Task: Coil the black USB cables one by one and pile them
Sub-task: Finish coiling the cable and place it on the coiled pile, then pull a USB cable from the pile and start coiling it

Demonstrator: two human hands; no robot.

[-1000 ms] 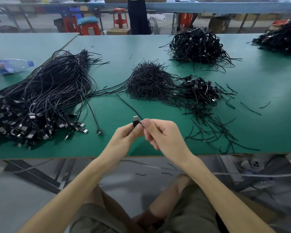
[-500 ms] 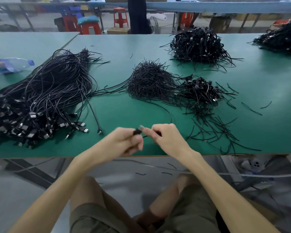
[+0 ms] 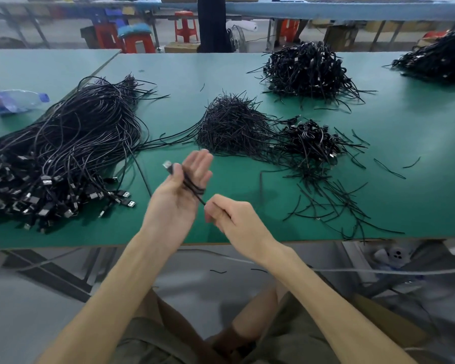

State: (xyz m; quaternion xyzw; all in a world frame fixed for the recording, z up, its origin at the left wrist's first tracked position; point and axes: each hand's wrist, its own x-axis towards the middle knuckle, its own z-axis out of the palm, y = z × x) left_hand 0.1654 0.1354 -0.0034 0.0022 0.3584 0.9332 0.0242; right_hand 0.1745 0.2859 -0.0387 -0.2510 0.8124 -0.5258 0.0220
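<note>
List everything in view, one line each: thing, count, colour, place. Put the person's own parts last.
Table: one, green, across the view.
Loose cable bundle: one, black, table left.
Short-strand heap: one, black, centre.
Coiled-cable pile: one, black, right of the heap.
Far piles: two, black, back and far right.
Bottle: one, clear with blue cap, far left.
Stools: several, red, beyond the table.
USB cable: one, black, wrapped around the left hand.
Left hand: raised, palm open.
Right hand: pinching the cable's running end.

We see the uncoiled cable bundle (image 3: 50, 158) cut off at the left edge; the far-right pile (image 3: 439, 61) runs out of frame. The plug (image 3: 167, 165) blurs; right fingers (image 3: 216, 211) hide the cable's run.
</note>
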